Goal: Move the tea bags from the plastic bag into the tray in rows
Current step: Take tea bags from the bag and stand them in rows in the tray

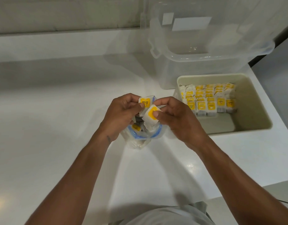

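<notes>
A clear plastic bag with a blue zip rim stands on the white counter, more tea bags visible inside. Just above its mouth my left hand pinches a white tea bag with a yellow "RELAX" label. My right hand pinches a second tea bag with a yellow label, thumb on the label. The two tea bags touch. To the right sits the beige tray, with several rows of yellow-labelled tea bags standing in its far half.
A clear plastic storage box with latch handles stands behind the tray. The white counter stretches left and toward me; its right edge runs just beyond the tray. The tray's near half is bare.
</notes>
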The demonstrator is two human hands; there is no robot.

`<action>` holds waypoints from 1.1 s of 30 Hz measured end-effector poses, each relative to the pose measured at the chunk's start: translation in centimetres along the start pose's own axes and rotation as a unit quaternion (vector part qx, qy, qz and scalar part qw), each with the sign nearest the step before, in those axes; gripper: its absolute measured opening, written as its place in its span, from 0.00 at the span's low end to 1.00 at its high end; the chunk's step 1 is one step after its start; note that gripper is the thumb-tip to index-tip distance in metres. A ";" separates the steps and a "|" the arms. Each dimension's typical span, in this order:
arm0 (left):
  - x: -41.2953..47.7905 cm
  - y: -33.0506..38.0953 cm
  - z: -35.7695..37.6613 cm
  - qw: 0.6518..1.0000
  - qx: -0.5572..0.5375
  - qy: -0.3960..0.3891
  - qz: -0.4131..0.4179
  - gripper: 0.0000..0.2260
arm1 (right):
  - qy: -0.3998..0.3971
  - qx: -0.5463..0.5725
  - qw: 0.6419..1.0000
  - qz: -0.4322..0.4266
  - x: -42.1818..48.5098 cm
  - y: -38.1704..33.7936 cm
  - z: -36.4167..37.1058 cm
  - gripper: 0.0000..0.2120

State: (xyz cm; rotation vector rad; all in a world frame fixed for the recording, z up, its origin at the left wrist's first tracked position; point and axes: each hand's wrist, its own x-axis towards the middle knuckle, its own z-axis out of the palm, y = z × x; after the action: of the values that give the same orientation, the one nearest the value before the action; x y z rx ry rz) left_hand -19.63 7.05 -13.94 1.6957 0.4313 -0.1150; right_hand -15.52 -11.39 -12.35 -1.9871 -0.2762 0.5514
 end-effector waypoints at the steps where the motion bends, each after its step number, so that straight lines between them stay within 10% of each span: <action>1: 0.0 0.0 0.0 1.000 0.009 0.005 0.003 0.03 | -0.006 -0.004 1.000 -0.005 -0.1 -0.2 -0.1 0.09; 7: 0.1 -0.4 -0.3 0.998 0.066 0.013 0.010 0.04 | -0.170 0.070 0.983 0.012 -0.3 -2.5 -1.1 0.05; 12: -0.6 0.3 -0.1 0.999 0.012 -0.034 -0.011 0.04 | 0.018 -0.202 0.979 -0.029 1.8 -1.2 -0.7 0.05; 25: -0.5 0.7 -0.6 0.959 0.255 0.090 0.086 0.04 | -0.068 -0.062 0.996 -0.011 1.3 -2.1 -2.3 0.10; 33: -1.2 1.6 0.1 0.959 0.266 0.031 0.095 0.06 | -0.035 -0.032 0.998 -0.029 0.1 -2.3 -3.0 0.14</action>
State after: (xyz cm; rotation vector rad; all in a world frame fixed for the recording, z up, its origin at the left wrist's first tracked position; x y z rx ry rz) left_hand -20.20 6.55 -12.08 2.2679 0.2935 -0.0369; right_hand -13.91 -12.64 -9.24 -2.0170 -0.3990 0.5821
